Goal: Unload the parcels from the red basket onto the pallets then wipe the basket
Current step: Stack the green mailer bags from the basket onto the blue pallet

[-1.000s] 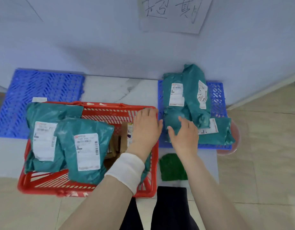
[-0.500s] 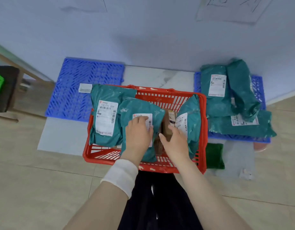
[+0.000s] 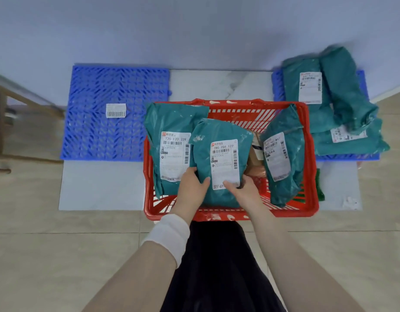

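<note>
The red basket [image 3: 311, 199] sits on the floor in front of me. Three teal parcels with white labels lie in it: a left parcel [image 3: 169, 131], a middle parcel [image 3: 217, 136] and a right parcel [image 3: 284, 158] standing on edge. A brown parcel [image 3: 254, 161] shows between the middle and right ones. My left hand [image 3: 191, 188] grips the middle parcel's lower left edge and my right hand [image 3: 244, 190] grips its lower right edge. The right blue pallet [image 3: 276, 86] carries a pile of teal parcels [image 3: 343, 95]. The left blue pallet [image 3: 93, 136] holds only a loose label [image 3: 116, 110].
A green cloth [image 3: 319, 188] lies on the floor just right of the basket. Wooden furniture legs [image 3: 25, 97] stand at the far left. The wall runs directly behind both pallets. A white marble slab [image 3: 217, 84] lies between the pallets.
Both hands left the right pallet's pile and came to the basket. They now grip the middle teal parcel's lower edges. My view shifted left and back.
</note>
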Demonstrator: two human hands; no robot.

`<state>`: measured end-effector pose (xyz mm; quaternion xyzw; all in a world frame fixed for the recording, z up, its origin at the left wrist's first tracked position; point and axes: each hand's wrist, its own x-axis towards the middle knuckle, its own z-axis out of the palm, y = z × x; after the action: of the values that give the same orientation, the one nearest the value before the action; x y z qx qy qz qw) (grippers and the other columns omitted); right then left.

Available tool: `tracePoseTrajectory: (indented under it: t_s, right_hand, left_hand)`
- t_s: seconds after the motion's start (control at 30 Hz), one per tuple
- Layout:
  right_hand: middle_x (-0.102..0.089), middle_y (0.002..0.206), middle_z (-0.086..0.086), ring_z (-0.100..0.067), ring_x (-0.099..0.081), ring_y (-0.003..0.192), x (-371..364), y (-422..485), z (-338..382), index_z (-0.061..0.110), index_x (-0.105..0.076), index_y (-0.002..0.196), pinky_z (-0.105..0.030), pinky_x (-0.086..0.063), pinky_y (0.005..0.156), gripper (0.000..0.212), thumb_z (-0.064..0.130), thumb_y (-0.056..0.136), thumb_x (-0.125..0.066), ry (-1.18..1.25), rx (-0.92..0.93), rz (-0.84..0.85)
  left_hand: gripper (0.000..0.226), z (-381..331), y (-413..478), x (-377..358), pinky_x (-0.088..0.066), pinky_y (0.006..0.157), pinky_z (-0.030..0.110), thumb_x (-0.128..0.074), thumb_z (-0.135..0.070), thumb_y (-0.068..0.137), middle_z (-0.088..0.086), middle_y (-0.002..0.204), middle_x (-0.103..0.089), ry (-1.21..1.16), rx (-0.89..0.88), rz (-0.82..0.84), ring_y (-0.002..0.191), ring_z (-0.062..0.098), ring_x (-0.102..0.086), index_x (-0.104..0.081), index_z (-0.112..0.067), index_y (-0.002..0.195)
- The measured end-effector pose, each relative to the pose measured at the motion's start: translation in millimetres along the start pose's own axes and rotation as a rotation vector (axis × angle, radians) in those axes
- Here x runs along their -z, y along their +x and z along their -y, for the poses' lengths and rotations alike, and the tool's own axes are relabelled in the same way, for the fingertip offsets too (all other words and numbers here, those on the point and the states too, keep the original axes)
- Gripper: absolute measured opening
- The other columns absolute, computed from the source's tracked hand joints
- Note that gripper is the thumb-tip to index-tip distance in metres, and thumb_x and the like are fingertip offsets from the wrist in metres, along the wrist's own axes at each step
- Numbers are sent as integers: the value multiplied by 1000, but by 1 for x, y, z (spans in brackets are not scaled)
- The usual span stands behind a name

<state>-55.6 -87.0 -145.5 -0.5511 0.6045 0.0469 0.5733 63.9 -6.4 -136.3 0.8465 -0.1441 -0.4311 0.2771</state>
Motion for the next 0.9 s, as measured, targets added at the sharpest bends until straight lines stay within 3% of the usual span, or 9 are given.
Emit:
tracePoseTrajectory:
  t_s: [0.2,0.4,0.53,0.63,0.77,0.9]
  right_hand:
    - [-60,122,-6,-23,-57,110,1,0,1,10,-48,121,-37,-46,94,46,24,81,-66,-49,50,-127]
    - [-56,105,8,-9,-52,96,25,-16,18,15,-51,118,-23,-39,82,38,26,83,-64,55,194,-259]
    - [-56,107,8,-8,-52,101,61,-27,26,16,-51,118,-24,-40,88,36,22,84,-63,170,244,-301]
    - [-59,109,5,-8,-55,100,96,-31,22,15,-51,118,-20,-44,87,36,20,85,-63,261,273,-326]
    - [-60,101,9,-3,-57,91,159,-24,5,21,-52,114,-2,-43,69,32,24,84,-64,313,317,-360]
    - [-55,111,8,-2,-51,99,234,-3,-26,23,-46,128,-7,-38,78,48,34,84,-62,347,320,-359]
  left_hand:
    - [40,-6,2,-5,-42,82,27,-63,-22,84,7,118,-60,-98,-40,12,106,22,-57,-48,-9,119]
    - [43,-26,-10,-4,-42,72,23,-63,-33,83,-2,104,-59,-173,-121,-66,82,6,-55,-50,-12,118]
    - [49,-53,-20,-24,-48,89,33,-68,-40,77,5,114,-53,-245,-166,-75,101,17,-56,-49,-14,115]
    - [46,-84,-29,-50,-47,74,13,-69,-35,77,-3,112,-50,-411,-173,19,97,8,-54,-39,-22,109]
    - [44,-130,-41,-106,-48,61,9,-65,-24,83,-9,99,-52,-488,-204,81,87,-2,-55,-29,-20,108]
    - [39,-175,-47,-170,-48,62,5,-62,-16,86,-14,98,-54,-544,-254,41,86,-7,-55,-32,-19,111]
